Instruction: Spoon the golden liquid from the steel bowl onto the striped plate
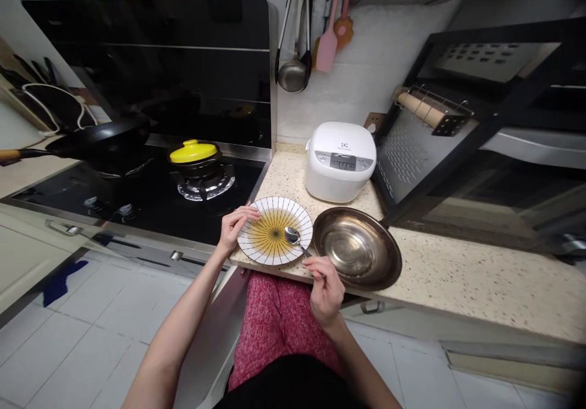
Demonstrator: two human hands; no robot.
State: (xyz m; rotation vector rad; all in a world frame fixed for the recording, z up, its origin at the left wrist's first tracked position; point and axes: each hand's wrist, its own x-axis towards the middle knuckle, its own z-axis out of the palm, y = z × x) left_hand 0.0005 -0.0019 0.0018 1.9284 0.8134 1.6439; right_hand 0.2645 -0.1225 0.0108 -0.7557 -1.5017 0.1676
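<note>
A white plate [260, 256] with dark radiating lines stands at the counter's front edge, with yellowish liquid in its middle. My left hand [235, 226] holds the plate by its left rim, fingers reaching over the edge; its thumb is mostly hidden. In my right hand [326, 287] the handle of a metal spoon [292, 235] is pinched between thumb and fingers. The spoon's bowl is over the right part of the plate, tilted toward the liquid; I cannot tell whether it touches. Just right of the plate is a wide metal pan [357, 247].
Behind the pan stands a white rice cooker [341, 162]. On the left is a gas stove [151, 195] bearing a yellow-lidded pot [194, 151] and a black wok [101, 143]. Utensils, including a ladle [293, 76], hang on the wall. A dark rack [412, 152] stands at the right.
</note>
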